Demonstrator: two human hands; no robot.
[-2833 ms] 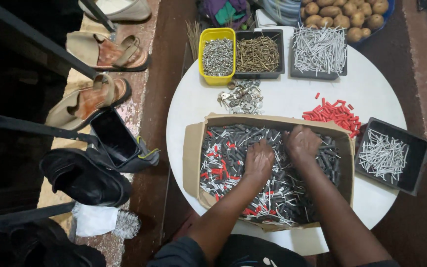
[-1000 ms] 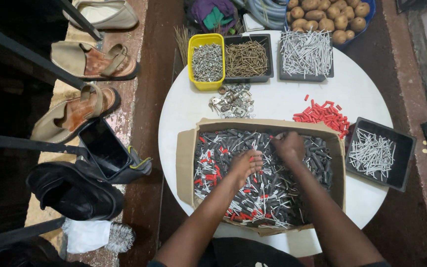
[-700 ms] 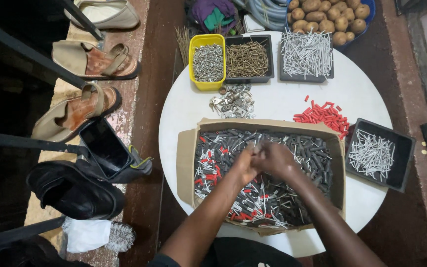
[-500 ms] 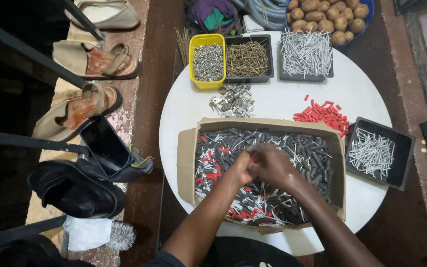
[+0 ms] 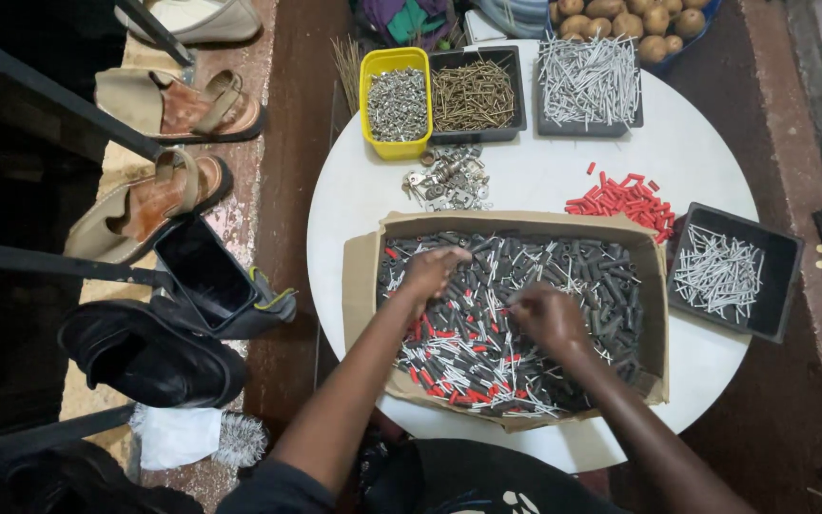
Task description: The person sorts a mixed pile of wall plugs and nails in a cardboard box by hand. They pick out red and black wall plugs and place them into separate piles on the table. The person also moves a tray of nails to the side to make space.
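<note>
A shallow cardboard box on the round white table holds a mixed heap of dark grey plugs, red plugs and silver nails. Both my hands are inside the box. My left hand rests palm down on the heap at the upper left, fingers curled into the pieces. My right hand sits near the middle with its fingertips pinched together over the heap; whether it holds a piece I cannot tell.
Along the table's back stand a yellow tub of silver screws, a black tray of brass screws and a tray of nails. Loose metal brackets, red plugs, another nail tray. Shoes lie left.
My hands, which met together at the box's middle half a second ago, have separated: the left moved up and left, the right stays near the centre.
</note>
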